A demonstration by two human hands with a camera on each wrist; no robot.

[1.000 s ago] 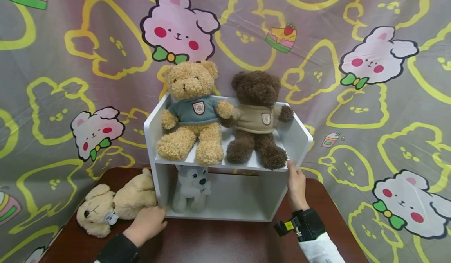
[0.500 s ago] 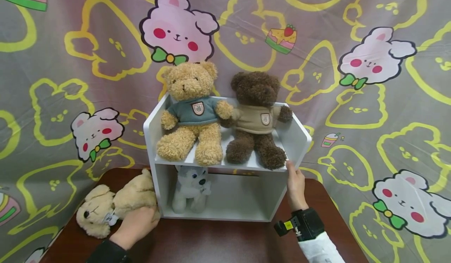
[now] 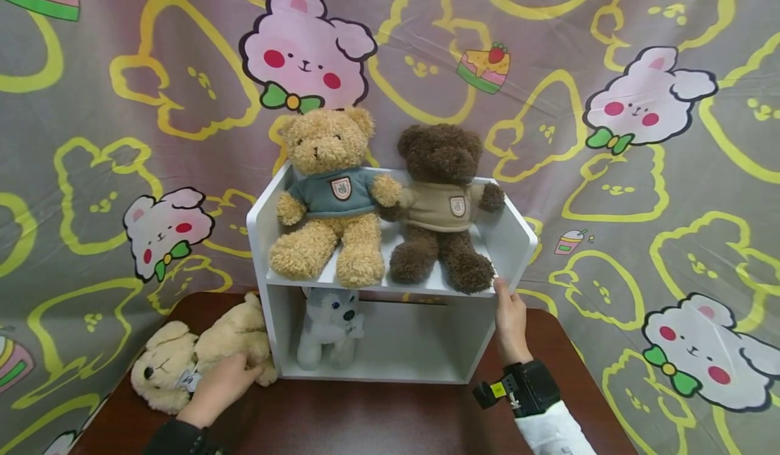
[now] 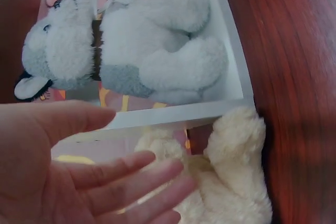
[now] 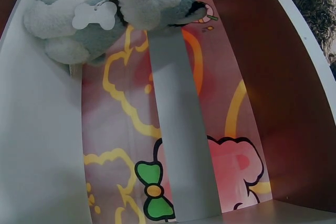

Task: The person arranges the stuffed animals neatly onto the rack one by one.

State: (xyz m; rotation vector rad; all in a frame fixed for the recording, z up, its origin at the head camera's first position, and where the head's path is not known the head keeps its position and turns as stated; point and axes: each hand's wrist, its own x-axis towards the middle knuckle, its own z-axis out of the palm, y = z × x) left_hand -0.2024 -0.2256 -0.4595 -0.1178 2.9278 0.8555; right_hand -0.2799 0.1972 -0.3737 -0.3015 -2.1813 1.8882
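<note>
A cream plush dog (image 3: 228,333) lies on its side left of the white shelf (image 3: 451,372). My left hand (image 3: 221,384) is over the front of its belly; in the left wrist view the left hand (image 4: 100,171) has its fingers spread and fairly straight beside the dog's legs (image 4: 236,156). Whether it touches the fur is hard to tell. My right hand (image 3: 510,319) holds the front edge of the shelf's right side panel; it is out of sight in the right wrist view. A grey-and-white plush husky (image 3: 329,330) sits in the lower compartment's left end.
A tan teddy bear (image 3: 332,194) in a blue top and a dark brown teddy bear (image 3: 441,204) in a khaki top sit on the upper shelf. The shelf stands on a dark red-brown table (image 3: 365,421). A patterned curtain (image 3: 548,49) hangs close behind.
My left hand has moved left, from the shelf's lower left corner to over the cream plush dog. The right hand has stayed on the shelf.
</note>
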